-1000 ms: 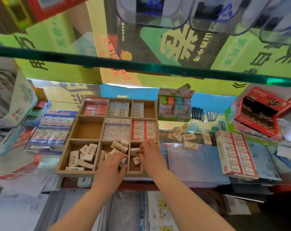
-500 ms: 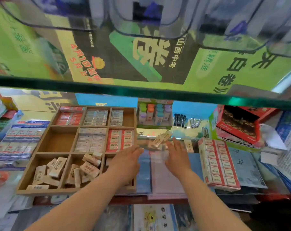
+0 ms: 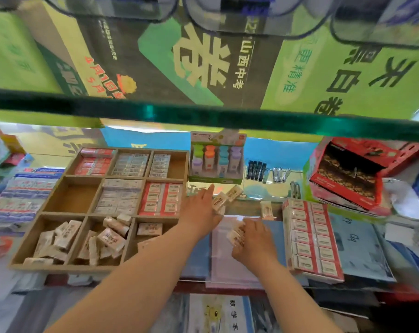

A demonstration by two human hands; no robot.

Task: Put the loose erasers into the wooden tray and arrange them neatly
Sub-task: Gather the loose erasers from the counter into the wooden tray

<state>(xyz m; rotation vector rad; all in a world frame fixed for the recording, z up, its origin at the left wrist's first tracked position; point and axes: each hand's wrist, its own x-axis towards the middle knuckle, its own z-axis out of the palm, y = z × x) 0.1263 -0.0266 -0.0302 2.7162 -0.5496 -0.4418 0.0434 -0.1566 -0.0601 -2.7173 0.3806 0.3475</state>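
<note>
Gathering step: right hand gripped erasers; left hand, straight-fingered, touched loose erasers. Next probably: carry to wooden tray, 9 o'clock.

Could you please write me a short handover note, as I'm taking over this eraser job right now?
Left hand: open, fingers reaching to the loose erasers right of the wooden tray.
Right hand: grips picked erasers.
Done: jumbled erasers lie in the tray's front-left and front-middle compartments.
Left: collect the rest, including the lone eraser farther right, drop them in, then line up the jumble.
</note>
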